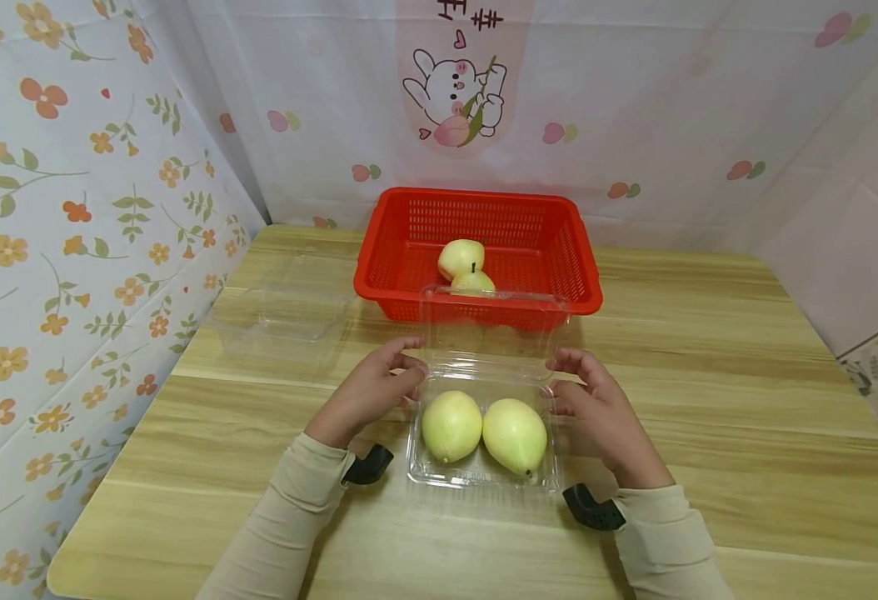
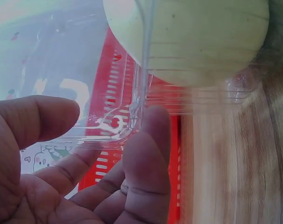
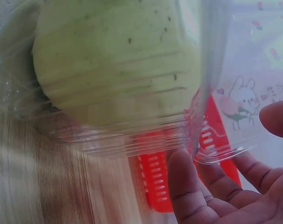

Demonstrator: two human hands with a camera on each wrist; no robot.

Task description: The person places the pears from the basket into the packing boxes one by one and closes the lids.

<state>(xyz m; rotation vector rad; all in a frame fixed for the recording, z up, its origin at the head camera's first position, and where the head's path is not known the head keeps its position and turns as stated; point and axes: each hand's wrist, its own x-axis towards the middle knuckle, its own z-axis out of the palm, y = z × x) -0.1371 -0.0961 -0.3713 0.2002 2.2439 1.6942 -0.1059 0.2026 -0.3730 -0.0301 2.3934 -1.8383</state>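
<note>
A clear plastic clamshell box (image 1: 484,482) stands on the table with its lid (image 1: 495,337) raised at the back. Two pale yellow-green pears (image 1: 451,426) (image 1: 515,436) lie side by side in its base. At the box's left side, near the hinge, is my left hand (image 1: 379,383); its fingertips (image 2: 148,156) are right at the corner, thumb and fingers spread apart. My right hand (image 1: 604,408) mirrors it on the right side, with a fingertip (image 3: 181,163) against the ribbed wall and the thumb (image 3: 277,119) held away.
Behind the box stands a red perforated basket (image 1: 589,296) holding two more pears (image 1: 461,258). Another clear plastic box (image 1: 289,325) sits to the left on the wooden table (image 1: 709,400). Patterned cloth (image 1: 319,100) hangs at the back and left.
</note>
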